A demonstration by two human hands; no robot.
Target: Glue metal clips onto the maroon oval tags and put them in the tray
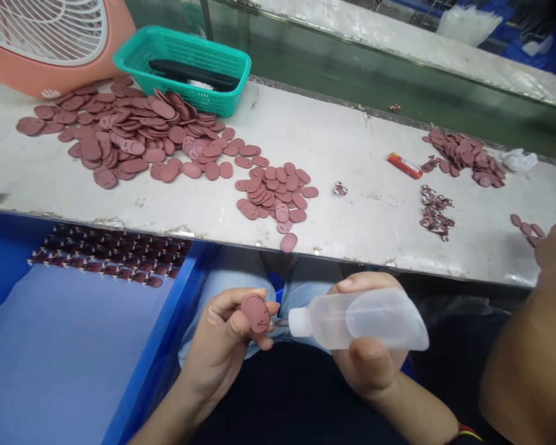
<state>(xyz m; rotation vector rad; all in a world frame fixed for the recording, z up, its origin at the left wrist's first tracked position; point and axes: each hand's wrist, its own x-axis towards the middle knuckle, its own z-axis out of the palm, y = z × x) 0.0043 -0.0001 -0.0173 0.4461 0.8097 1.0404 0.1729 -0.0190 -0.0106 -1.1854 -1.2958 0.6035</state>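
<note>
Fingers [241,295] of my left hand [222,337] pinch one matte, oval, reddish disc [256,313]; my right hand [368,364] wraps one translucent plastic bottle [361,319], nozzle touching the disc.

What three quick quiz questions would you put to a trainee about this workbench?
1. True or false: the left hand holds the squeeze bottle.
2. Where is the teal basket? A: on the white table, behind the big pile of ovals. B: on the floor. C: on a shelf.
3. Fill in: the bottle's nozzle points at the ___ pinched in the left hand.
Key: 1 false, the right hand holds it. 2 A. 3 oval piece.
</note>
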